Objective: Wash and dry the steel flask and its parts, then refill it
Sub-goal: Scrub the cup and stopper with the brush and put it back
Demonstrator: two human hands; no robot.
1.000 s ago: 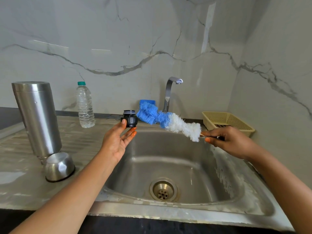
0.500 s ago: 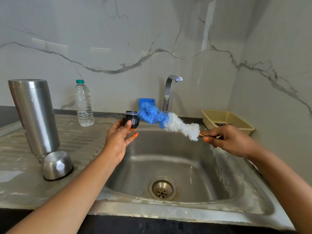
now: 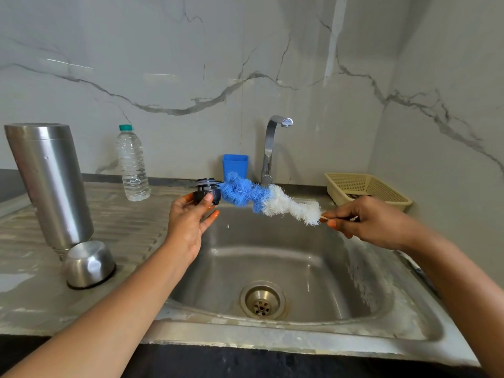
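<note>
Pinching black stopper (image 3: 206,190), left hand (image 3: 188,225) beneath.

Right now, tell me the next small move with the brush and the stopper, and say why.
Probably twist the blue tip of the brush against the black stopper. The left hand holds the stopper above the sink, the right hand pinches the brush handle, and the blue end meets the stopper's side, so scrubbing looks due.

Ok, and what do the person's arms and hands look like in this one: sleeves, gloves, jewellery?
Both forearms are bare up to the frame edge: no sleeves, gloves, watch or bracelets show. The left hand and right hand carry no visible rings; orange polish shows on some nails of each.
</note>
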